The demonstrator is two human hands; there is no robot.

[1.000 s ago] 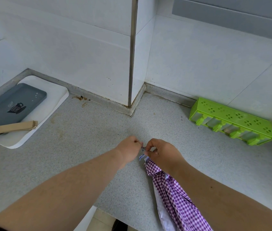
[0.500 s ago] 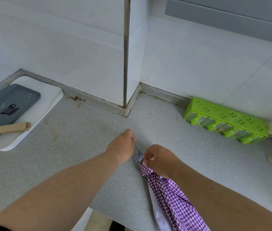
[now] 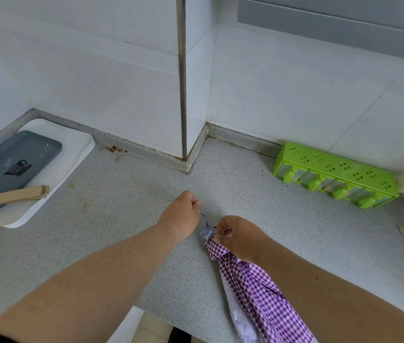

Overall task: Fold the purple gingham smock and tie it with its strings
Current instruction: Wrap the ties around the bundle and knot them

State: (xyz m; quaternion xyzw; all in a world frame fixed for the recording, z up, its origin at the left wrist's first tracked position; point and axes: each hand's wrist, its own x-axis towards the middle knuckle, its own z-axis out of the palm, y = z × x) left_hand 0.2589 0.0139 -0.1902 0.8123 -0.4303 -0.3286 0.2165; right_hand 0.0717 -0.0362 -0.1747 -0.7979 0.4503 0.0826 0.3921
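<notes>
Smock [image 3: 258, 288] is bunched into a long roll on the counter [image 3: 121, 243], lying under my right forearm and running back toward me, near end over the counter edge. Its top end sits in my right hand [image 3: 238, 237], fingers curled and pinching the fabric where the knot forms. A thin string [image 3: 204, 217] runs from that spot up-left into my left hand [image 3: 183, 211], closed in a fist around the string end. Hands are close but apart, string taut between them.

Step looks like cinching the tie. To do it well: keep my right pinch firm on the bundle so the roll doesn't loosen, and pull the string with my left away from the right in a straight line, steadily, no jerk. I can't tell whether a knot is already looped.

Left of my left hand, well apart: white board [image 3: 72, 154] with gray tray [image 3: 10, 162]. Beyond my right hand, by the wall: green rack [image 3: 334, 172].
</notes>
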